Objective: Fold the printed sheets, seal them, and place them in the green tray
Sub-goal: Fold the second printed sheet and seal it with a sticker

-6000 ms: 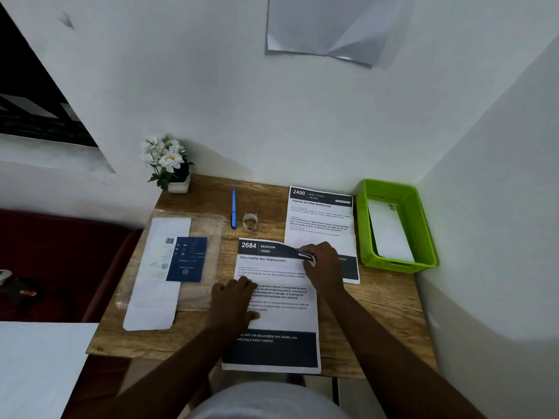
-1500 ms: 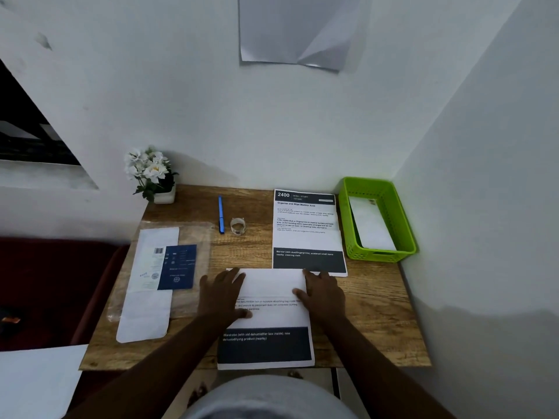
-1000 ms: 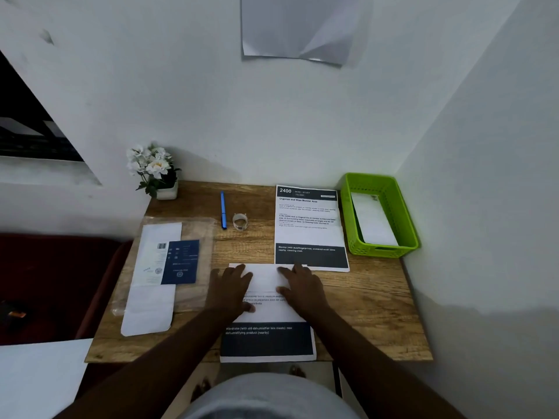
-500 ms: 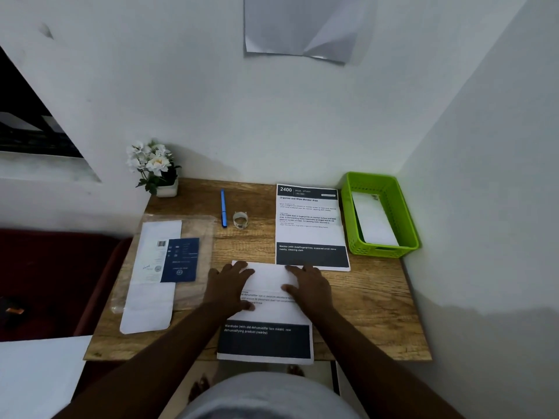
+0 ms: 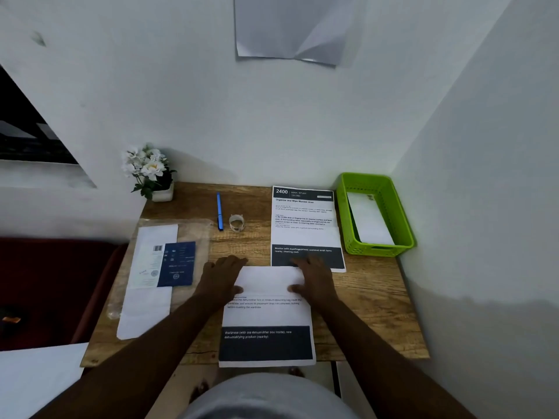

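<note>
- My left hand (image 5: 222, 278) and right hand (image 5: 314, 278) press flat on the sheet (image 5: 267, 309), fingers straight
- Thin paper rectangle, top flap folded, long axis running away from me on the wood-grain worktop (image 5: 369, 297)

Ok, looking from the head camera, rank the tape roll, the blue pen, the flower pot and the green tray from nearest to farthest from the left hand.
From the left hand:
1. Tape roll, just beyond the hand, slightly right.
2. Blue pen, beside the roll, reaching further back.
3. Flower pot, back left corner of the desk.
4. Green tray, far right, past the right hand.
</note>
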